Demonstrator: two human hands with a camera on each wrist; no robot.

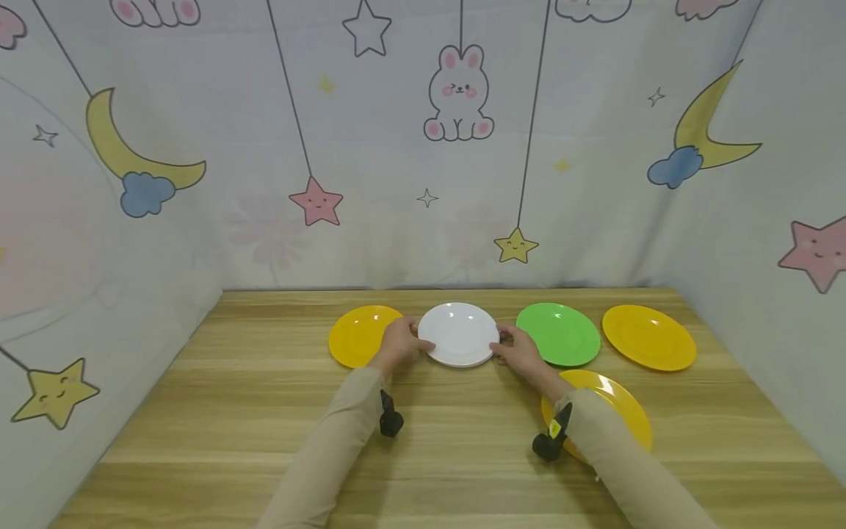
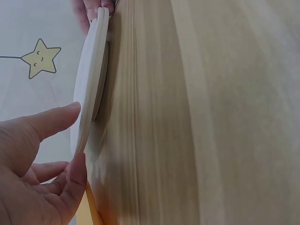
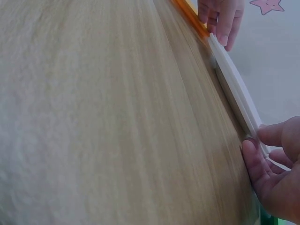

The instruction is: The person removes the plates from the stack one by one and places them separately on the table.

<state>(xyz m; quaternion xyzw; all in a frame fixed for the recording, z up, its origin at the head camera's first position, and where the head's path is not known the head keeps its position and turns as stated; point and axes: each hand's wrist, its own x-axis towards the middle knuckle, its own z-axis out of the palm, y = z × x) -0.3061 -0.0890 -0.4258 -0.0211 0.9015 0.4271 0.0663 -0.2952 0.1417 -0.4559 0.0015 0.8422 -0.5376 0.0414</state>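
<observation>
A round white plate (image 1: 459, 334) is at the back middle of the wooden table, between both hands. My left hand (image 1: 398, 345) pinches its left rim, thumb (image 2: 56, 123) on top and fingers under the edge. The right hand (image 1: 521, 354) grips the opposite rim the same way, as the right wrist view shows with its thumb (image 3: 275, 133). The rim looks layered in the wrist views; I cannot tell whether it is one plate or two stacked. A yellow plate (image 1: 357, 339) lies beside the left hand, and a green plate (image 1: 562, 335) beside the right.
Another yellow plate (image 1: 649, 338) lies at the back right of the table (image 1: 225, 411). Nearer me, a yellow plate (image 1: 615, 400) is partly covered by the right forearm. A patterned cloth (image 1: 396, 147) hangs behind the table and along its sides.
</observation>
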